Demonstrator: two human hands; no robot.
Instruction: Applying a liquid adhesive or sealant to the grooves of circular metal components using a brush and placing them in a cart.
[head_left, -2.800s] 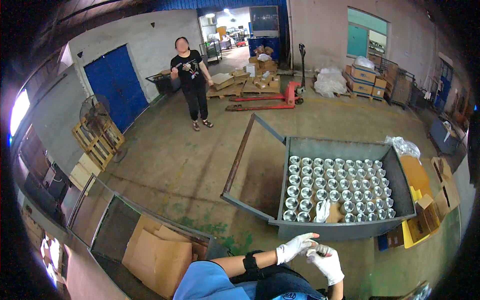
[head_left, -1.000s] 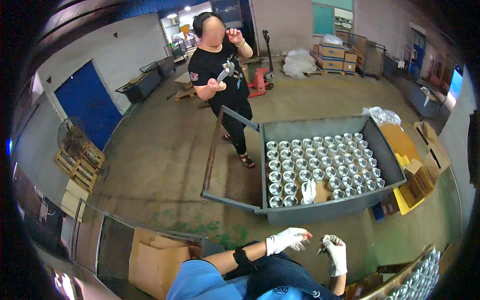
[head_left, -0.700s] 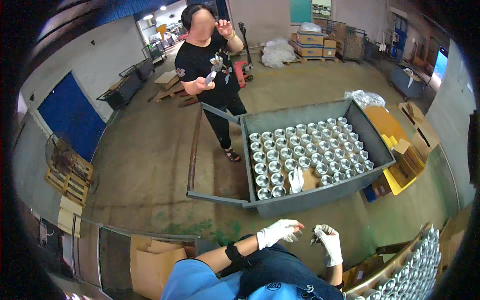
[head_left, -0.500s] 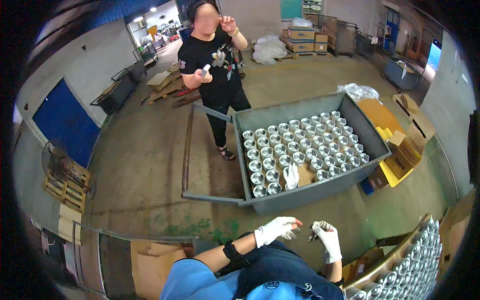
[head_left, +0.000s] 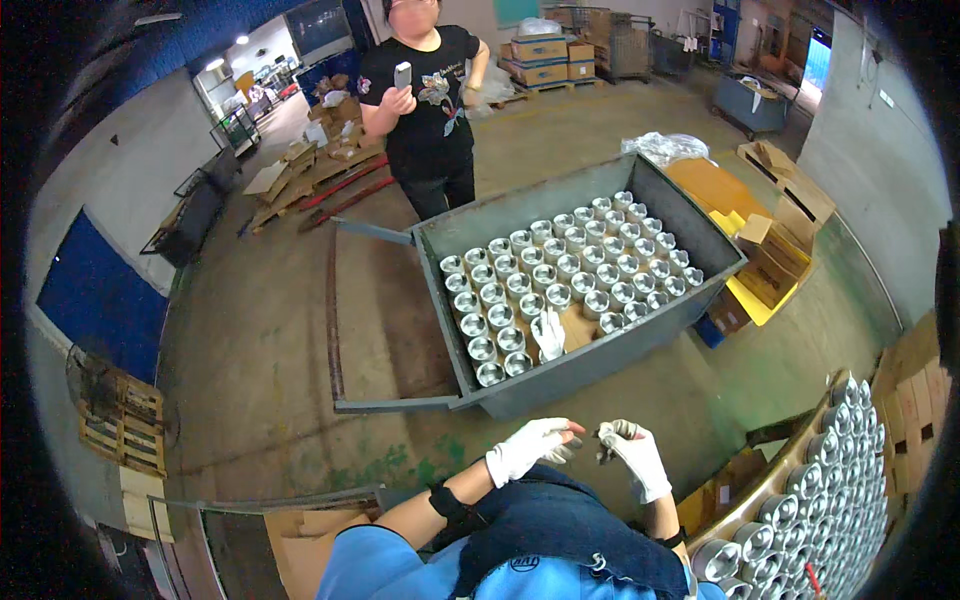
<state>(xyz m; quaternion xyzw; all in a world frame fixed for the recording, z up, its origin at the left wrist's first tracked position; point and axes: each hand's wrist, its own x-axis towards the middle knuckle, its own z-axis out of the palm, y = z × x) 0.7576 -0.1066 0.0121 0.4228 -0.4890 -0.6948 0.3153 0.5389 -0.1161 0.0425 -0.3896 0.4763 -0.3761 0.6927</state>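
My left hand (head_left: 530, 449), in a white glove with some fingertips bare, is held in front of my body with its fingers stretched out and nothing visible in them. Just to its right is my right hand (head_left: 636, 460), also in a white glove, its fingers curled together and dark at the tips. Whatever those fingers may hold is too small to make out. The two hands are apart. Beyond them stands a grey metal cart (head_left: 590, 378) with rows of silver pistons (head_left: 532, 255). A loose white glove (head_left: 549, 336) lies in a gap among them.
More pistons (head_left: 805, 481) crowd a surface at my lower right, with a red object (head_left: 812, 578) among them. A person (head_left: 425, 100) stands behind the cart holding a small handheld device (head_left: 402, 75). Cardboard boxes (head_left: 776, 262) lie right of the cart; a wooden pallet (head_left: 122, 420) is at left.
The view has shifted, so the cart sits further left and higher. The person beyond it has lowered a raised hand to the hip. My hands keep nearly the same pose.
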